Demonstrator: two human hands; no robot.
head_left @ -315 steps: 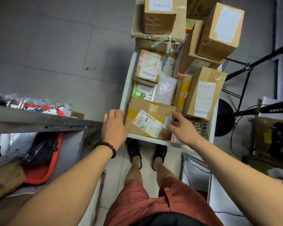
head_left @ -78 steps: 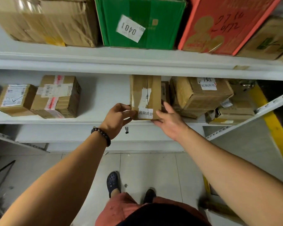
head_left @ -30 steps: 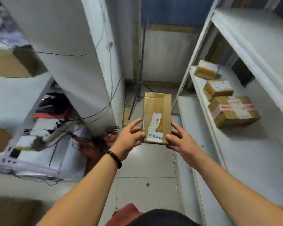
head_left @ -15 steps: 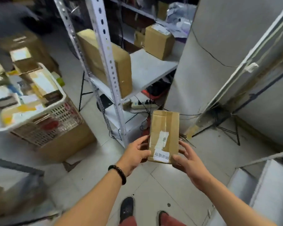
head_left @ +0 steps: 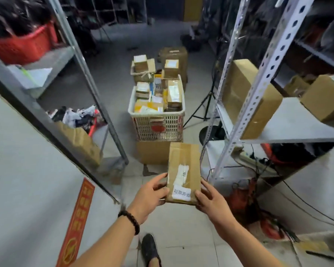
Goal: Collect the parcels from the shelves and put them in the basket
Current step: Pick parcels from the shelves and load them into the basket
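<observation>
I hold a flat brown cardboard parcel (head_left: 183, 170) with a white label in front of me, long side pointing away. My left hand (head_left: 149, 197) grips its near left edge and my right hand (head_left: 210, 201) grips its near right edge. Straight ahead on the floor stands the white lattice basket (head_left: 156, 128), set on a cardboard box (head_left: 152, 152) and piled with several parcels. The held parcel is well short of the basket.
A metal shelf upright (head_left: 89, 79) stands at the left and perforated uprights (head_left: 258, 89) at the right, leaving an aisle to the basket. Brown boxes (head_left: 247, 97) sit on the right shelf. Cables and a tripod (head_left: 204, 105) lie by the right rack. A red crate (head_left: 25, 45) is upper left.
I have turned with the parcel so the basket, before at the far left, is now straight ahead. Both hands keep the same grip on the parcel.
</observation>
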